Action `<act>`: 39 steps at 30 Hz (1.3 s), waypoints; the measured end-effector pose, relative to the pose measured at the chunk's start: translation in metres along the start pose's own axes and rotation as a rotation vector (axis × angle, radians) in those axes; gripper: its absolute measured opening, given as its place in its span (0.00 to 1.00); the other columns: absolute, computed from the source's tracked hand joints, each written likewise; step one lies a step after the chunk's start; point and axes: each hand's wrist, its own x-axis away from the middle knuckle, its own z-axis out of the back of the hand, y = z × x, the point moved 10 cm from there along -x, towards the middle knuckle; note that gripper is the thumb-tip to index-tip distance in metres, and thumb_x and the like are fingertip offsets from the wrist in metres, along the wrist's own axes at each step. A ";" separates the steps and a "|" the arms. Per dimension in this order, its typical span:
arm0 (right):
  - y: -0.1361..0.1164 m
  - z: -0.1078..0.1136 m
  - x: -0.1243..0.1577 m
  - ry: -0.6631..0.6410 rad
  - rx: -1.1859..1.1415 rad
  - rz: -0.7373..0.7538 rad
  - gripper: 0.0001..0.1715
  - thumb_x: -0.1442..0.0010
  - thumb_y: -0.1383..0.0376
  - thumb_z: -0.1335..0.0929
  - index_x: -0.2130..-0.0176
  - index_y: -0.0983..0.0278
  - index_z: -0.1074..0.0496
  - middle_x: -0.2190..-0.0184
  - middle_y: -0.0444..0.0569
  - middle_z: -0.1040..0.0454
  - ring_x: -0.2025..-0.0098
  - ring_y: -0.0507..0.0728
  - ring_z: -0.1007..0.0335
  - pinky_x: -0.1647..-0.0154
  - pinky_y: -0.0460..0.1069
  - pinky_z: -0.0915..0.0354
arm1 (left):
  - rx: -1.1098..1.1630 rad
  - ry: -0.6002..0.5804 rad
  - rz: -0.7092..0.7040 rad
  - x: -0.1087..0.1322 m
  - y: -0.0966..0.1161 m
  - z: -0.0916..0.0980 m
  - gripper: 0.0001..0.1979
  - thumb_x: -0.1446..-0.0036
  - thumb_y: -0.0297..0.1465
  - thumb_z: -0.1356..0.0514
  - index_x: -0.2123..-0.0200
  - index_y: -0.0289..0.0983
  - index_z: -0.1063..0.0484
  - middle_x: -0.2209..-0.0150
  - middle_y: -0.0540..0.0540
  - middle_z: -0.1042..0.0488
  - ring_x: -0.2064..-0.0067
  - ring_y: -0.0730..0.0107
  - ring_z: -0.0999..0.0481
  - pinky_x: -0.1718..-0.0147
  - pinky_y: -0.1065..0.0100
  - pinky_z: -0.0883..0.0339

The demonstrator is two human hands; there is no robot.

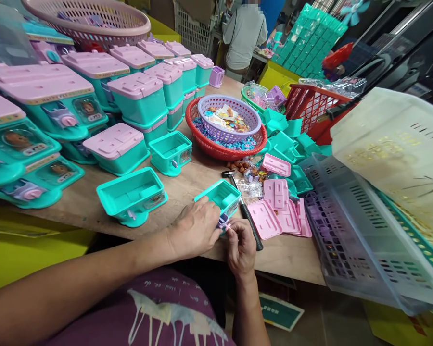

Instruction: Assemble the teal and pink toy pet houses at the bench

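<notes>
At the table's front edge, my left hand lies over the near left side of a teal box, its fingers wrapped on the box. My right hand is pinched on a small pink knob at a purple part on the box's front. The box is open at the top. To its left stand two more open teal boxes. A hammer with a black handle lies just right of my right hand.
Pink lids lie right of the hammer. Behind are a red basket holding a purple basket, and a heap of teal boxes. Pink-lidded boxes are stacked left. A clear crate stands right. A person is in the background.
</notes>
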 end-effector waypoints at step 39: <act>-0.010 -0.017 -0.032 -0.015 0.119 -0.027 0.05 0.34 0.64 0.37 0.60 0.61 0.30 0.68 0.45 0.29 0.66 0.52 0.30 0.64 0.45 0.34 | 0.095 -0.058 0.079 -0.011 -0.034 0.033 0.19 0.48 0.44 0.40 0.64 0.32 0.27 0.62 0.37 0.22 0.56 0.50 0.23 0.58 0.59 0.28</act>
